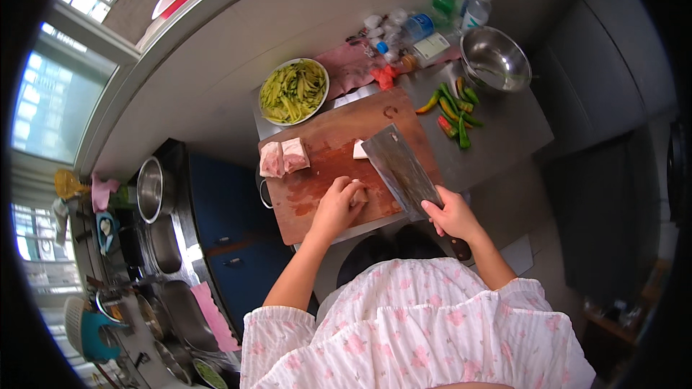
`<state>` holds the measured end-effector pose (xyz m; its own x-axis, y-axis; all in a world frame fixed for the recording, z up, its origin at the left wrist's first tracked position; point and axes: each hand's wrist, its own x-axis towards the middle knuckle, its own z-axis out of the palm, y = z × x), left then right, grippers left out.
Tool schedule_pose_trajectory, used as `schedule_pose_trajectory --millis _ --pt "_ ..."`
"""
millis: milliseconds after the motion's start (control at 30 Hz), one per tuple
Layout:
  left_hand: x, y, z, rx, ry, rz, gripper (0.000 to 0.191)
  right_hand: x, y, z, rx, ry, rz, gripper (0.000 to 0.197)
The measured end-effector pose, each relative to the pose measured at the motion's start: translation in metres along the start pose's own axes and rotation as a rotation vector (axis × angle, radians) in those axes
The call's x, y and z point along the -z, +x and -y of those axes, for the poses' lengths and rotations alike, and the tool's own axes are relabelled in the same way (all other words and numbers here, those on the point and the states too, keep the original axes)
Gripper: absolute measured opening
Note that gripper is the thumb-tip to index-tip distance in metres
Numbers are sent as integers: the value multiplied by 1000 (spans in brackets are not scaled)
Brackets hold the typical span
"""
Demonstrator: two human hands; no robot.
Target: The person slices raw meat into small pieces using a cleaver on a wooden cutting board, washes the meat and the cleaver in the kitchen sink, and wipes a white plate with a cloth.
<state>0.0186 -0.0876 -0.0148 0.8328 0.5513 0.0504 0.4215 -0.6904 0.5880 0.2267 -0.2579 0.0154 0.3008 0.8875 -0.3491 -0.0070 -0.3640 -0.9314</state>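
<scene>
My right hand (453,213) grips the wooden handle of a broad cleaver (403,170), its blade tilted over the right part of a wooden cutting board (319,210). Near the board's front edge, my left hand (338,208) has its fingers curled around a small piece of meat (359,195), partly hidden by them. A white slab (359,150), perhaps pork fat or skin, lies just left of the blade and partly behind it. Two blocks of raw pork (284,156) rest side by side at the board's left end.
Behind the board stands a plate of shredded green vegetable (294,92). Green and red peppers (457,111) lie on the metal table (503,129) at right, near a steel bowl (496,59). Bottles (443,2) crowd the wall. A sink counter (186,243) runs along the left.
</scene>
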Motion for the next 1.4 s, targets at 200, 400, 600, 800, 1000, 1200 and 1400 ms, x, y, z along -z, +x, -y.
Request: schedule_pose_trajectory --millis 200,400,600,800,1000,1200,1400 --pt "-20 -14 -17 293 -185 34 35 -19 -40 -30 -7 247 -192 23" --pt "-2 -2 3 -267 35 28 29 -80 -95 -64 -103 597 -251 30" --pt "0 8 12 -447 -32 156 25 -139 -110 -98 -118 794 -337 32" --pt "3 18 21 -479 -42 257 18 -161 -106 -114 -125 870 -279 29" --pt "4 20 22 -480 -18 286 19 -165 -110 -118 -117 871 -235 29" --pt "3 22 24 -469 -33 305 22 -161 -95 -112 -100 825 -258 30" --pt "3 24 22 -444 -64 315 23 -162 -103 -110 -132 873 -215 35"
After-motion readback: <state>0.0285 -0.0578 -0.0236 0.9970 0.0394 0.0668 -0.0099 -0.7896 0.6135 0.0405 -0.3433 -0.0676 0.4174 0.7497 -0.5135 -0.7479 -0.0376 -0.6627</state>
